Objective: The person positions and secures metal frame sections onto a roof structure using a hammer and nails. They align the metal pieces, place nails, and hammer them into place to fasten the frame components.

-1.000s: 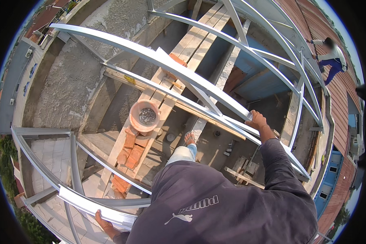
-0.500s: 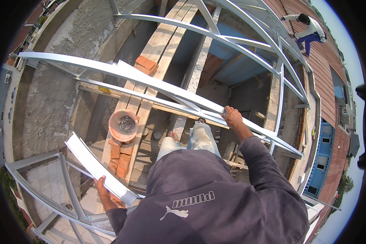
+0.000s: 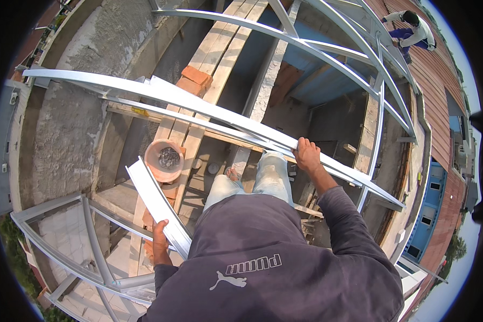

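Left hand clamped on loose steel channel; right hand grips truss rail, w/ bucket on planks below.

Open gap below steel rail; planks, clay pot obstruct left.

**What you cannot see**

Your torso hides the near end of the short metal channel below your left hand, and your left leg. The right hand covers part of the long roof rail. The bucket contents are too small to identify. The distant worker sits cramped against the rim.
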`<action>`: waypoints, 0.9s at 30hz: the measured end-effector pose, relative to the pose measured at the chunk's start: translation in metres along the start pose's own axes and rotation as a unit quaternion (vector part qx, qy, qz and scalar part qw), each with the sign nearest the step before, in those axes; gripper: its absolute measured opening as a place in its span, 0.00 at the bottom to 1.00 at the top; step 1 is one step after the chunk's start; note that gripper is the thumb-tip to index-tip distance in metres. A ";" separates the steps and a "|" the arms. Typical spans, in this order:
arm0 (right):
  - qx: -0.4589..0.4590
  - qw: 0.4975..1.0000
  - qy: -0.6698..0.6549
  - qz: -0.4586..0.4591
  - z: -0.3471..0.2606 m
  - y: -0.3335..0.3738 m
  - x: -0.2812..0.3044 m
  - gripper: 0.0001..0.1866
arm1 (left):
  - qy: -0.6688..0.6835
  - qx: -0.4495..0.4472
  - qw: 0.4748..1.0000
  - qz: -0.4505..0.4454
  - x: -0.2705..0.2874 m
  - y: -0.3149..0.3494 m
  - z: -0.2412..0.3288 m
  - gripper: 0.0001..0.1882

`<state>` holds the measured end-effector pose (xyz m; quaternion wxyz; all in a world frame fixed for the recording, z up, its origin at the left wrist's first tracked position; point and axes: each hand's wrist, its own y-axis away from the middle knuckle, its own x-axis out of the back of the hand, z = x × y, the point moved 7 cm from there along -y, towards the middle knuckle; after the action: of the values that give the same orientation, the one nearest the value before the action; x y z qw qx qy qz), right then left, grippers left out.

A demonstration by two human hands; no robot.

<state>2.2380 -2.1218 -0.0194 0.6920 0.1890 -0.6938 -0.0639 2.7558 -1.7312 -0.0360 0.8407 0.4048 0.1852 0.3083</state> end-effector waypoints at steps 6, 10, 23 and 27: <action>0.000 1.000 -0.021 0.000 0.004 0.000 -0.004 0.21 | -0.067 -0.042 0.997 -0.016 -0.010 0.009 0.023 0.48; 0.000 1.000 -0.021 0.003 0.004 0.000 -0.006 0.21 | -0.033 -0.059 0.998 0.002 -0.018 0.016 0.028 0.42; 0.017 0.996 -0.063 0.068 0.007 0.004 -0.008 0.27 | -0.089 -0.200 0.976 -0.012 -0.079 0.007 0.137 0.50; 0.028 0.992 -0.075 0.095 0.008 0.003 -0.009 0.27 | -0.062 -0.224 0.971 -0.048 -0.100 0.013 0.169 0.47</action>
<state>2.2297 -2.1169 -0.0274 0.6357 0.1362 -0.7598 0.0071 2.7712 -1.8878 0.0825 0.9336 0.2152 0.0782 0.2757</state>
